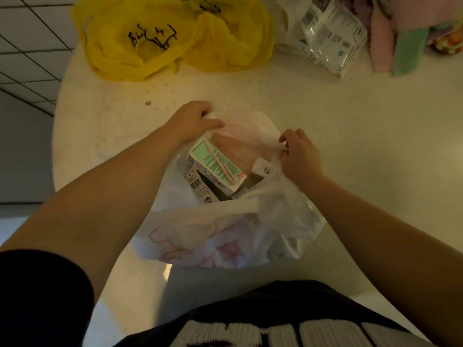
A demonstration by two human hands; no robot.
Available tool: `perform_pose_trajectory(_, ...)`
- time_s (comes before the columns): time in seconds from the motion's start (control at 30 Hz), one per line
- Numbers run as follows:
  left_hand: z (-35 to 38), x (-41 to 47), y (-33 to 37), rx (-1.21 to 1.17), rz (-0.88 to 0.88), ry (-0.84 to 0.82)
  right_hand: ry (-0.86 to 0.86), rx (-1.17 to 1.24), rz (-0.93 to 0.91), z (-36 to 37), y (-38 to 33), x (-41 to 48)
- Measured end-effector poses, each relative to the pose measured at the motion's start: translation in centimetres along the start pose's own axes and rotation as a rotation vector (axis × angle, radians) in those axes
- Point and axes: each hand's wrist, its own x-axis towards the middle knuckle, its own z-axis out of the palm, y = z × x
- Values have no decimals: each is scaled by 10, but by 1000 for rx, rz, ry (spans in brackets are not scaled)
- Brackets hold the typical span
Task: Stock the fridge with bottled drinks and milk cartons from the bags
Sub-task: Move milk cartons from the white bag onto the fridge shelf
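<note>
A thin white plastic bag with red print (200, 236) stands on the pale round counter (350, 121), directly in front of the person, and its mouth is held apart. The far rim is gripped by the curled fingers of the left hand (193, 118); the right-side handle is pinched between thumb and fingers of the right hand (300, 156). Inside the opening, a small rectangular milk carton with a pale green panel (215, 164) lies tilted on top, with a pink straw (221, 162) attached along its face. A second carton (198, 186) is wedged beside and below it. Crumpled yellow plastic bags (162, 38) lie well apart at the far edge. The cartons are judged stiff along the edges but liable to dent if squeezed across the broad faces, and moderately heavy for their size. A grip across the narrow sides is recommended, clear of the straw. The bag film is soft and slippery, and support from it is not to be expected.
</note>
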Motion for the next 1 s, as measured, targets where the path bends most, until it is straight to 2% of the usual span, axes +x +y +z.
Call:
perform_pose_trajectory(0.2,9,-24,-25,-111,-123,121,-165,93,-38,0,9,-16)
perform_pose_trajectory(0.47,14,-83,-30,-202,-214,222,-316,73,119,-19,29,-22)
perform_pose_trajectory(0.57,17,-109,-21,-195,-213,373,-325,140,194,-28,18,-23)
perform_pose_trajectory(0.6,18,-120,-16,-180,-194,454,-279,151,169,-31,12,-24)
perform_pose_trajectory(0.67,20,-143,-3,-152,-147,612,-120,87,-2,-39,-5,-31)
perform_pose_trajectory(0.77,32,-169,22,-192,-157,643,52,82,-290,-49,-44,-45)
perform_pose_trajectory(0.87,57,-184,31,-309,-328,538,-41,51,-450,-39,-83,-47)
perform_pose_trajectory(1.0,91,-196,34,-439,-544,435,-215,6,-393,-15,-114,-39)
